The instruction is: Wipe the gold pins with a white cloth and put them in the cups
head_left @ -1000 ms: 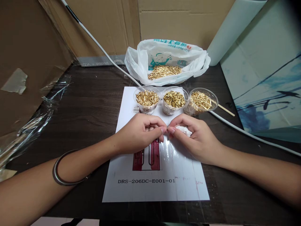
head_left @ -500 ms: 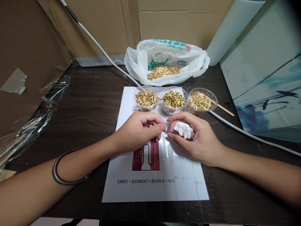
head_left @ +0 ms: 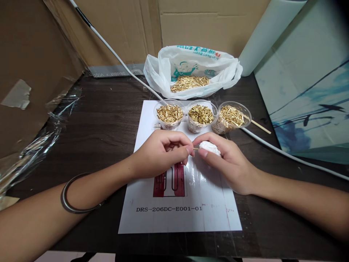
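Note:
My left hand point(head_left: 160, 153) is closed in a pinch on a small brass pin point(head_left: 195, 148) whose tip shows between my two hands. My right hand point(head_left: 226, 162) is closed around a white wad of tissue point(head_left: 209, 147) and presses it against the pin's end. Both hands rest over a white printed sheet point(head_left: 180, 214) marked DRS-206DC-E001-01 with a dark red diagram point(head_left: 170, 183). Just beyond the hands stand three clear cups of brass pins: left point(head_left: 169, 113), middle point(head_left: 201, 115) and right point(head_left: 231, 116).
A white plastic bag point(head_left: 191, 71) of more brass pins lies behind the cups. A white cable point(head_left: 272, 147) crosses the dark table point(head_left: 103, 120), and a thin wooden stick point(head_left: 260, 127) lies by the right cup. Cardboard walls, crumpled clear film point(head_left: 32, 145) and a pale roll point(head_left: 264, 36) surround the table.
My right hand has turned and closed over the white wad, moving it up against the pin held in my left hand. My left hand has barely moved.

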`<state>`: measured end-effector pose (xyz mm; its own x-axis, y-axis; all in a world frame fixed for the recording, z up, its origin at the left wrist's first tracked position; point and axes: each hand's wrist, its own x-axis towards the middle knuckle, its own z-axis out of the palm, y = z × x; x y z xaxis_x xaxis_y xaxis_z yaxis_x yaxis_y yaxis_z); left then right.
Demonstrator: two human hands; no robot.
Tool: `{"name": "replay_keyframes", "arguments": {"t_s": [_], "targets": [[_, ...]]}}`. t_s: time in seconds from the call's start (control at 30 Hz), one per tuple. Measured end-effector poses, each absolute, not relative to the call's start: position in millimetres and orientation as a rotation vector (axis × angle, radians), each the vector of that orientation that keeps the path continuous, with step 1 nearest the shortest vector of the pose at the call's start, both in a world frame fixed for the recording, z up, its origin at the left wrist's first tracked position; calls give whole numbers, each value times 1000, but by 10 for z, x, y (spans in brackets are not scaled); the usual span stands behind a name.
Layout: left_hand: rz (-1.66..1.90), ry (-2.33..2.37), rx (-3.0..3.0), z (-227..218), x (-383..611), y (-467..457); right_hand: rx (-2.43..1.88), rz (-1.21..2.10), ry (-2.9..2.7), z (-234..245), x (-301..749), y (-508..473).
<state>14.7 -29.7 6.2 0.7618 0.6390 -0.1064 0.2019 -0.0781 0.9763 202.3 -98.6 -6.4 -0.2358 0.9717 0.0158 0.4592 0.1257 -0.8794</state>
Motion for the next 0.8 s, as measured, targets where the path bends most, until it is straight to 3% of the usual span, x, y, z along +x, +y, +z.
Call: {"name": "replay_keyframes", "arguments": {"t_s": [0.8], "targets": [[394,663,1740,11,144,-308,-1276,1126,-1901,-21,2018,-990]]}}
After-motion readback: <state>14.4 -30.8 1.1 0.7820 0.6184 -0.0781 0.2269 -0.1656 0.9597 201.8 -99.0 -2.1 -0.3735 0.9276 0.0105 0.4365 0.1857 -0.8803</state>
